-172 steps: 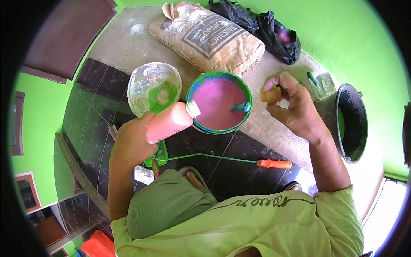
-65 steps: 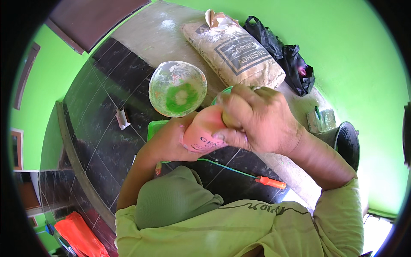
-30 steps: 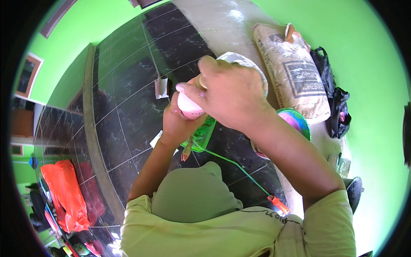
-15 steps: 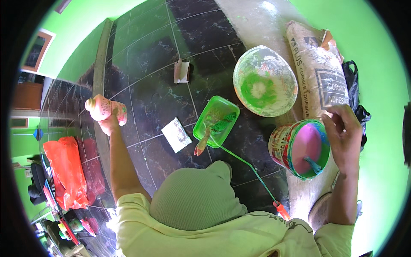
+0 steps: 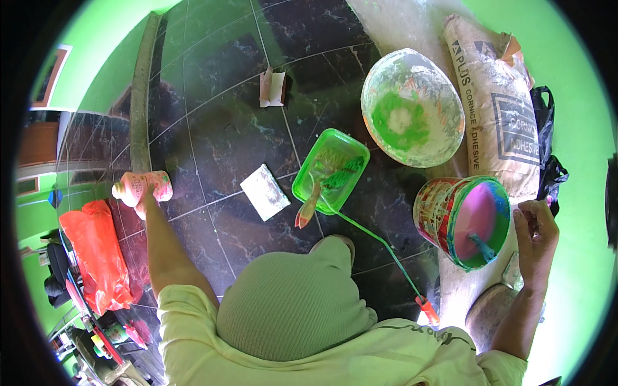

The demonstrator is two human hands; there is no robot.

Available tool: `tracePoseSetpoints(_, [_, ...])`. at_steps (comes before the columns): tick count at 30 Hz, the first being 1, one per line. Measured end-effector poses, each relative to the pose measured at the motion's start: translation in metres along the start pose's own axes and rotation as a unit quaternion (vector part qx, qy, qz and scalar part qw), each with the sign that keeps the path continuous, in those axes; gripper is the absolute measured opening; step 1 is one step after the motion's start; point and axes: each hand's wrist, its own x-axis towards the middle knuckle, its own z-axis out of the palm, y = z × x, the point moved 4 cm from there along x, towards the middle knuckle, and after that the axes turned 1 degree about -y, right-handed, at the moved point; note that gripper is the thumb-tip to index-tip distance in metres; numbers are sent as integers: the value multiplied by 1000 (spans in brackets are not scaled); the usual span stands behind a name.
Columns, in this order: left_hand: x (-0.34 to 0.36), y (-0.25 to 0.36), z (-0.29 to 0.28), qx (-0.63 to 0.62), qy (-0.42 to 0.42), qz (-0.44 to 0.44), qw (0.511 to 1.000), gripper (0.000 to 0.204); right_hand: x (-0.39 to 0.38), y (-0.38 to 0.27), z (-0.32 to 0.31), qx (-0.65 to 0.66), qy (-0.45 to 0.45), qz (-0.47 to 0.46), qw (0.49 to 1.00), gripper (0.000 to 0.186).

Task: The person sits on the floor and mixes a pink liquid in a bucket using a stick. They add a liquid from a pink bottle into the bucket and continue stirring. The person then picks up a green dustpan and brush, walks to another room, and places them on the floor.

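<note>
My left hand [image 5: 147, 201] is wrapped round a pink plastic bottle [image 5: 158, 184] with a printed label; its cream-coloured top points left. The bottle lies nearly sideways in the grip, out at the far left of my reach. Over on the right, my right hand [image 5: 537, 235] is raised beside a paint bucket [image 5: 432, 207], with thumb and fingers drawn together in a pinch. Whatever those fingertips hold, if anything, is too small to tell. Pink paint [image 5: 475, 213] fills part of the bucket, and a blue-smeared brush [image 5: 483, 248] stands in it.
A green paint tray [image 5: 351, 193] holds a brush [image 5: 311, 206] and a green roller [image 5: 344, 175] with an orange handle [image 5: 427, 310]. Nearby are a white square [image 5: 265, 193], a small open box [image 5: 273, 88], a paint-stained basin [image 5: 444, 116], a large sack [image 5: 496, 83] and an orange bag [image 5: 100, 257].
My left hand has carried the bottle left and nearer to me, turning it more level. My right hand has moved slightly right and nearer. The whole view has shifted a little.
</note>
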Motion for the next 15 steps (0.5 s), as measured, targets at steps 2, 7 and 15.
tracePoseSetpoints(2, [4, -25, 0, -197, -17, -28, 980, 73, -3, -1, 0, -3, -10, 9, 1000, 7])
tracePoseSetpoints(7, [6, -33, -18, 173, 62, -21, 983, 74, -12, -10, 3, -13, -14, -2, 1000, 10])
tracePoseSetpoints(15, [-80, -2, 50, 390, 137, 6, 911, 77, -21, -4, -7, -162, -10, -73, 984, 30])
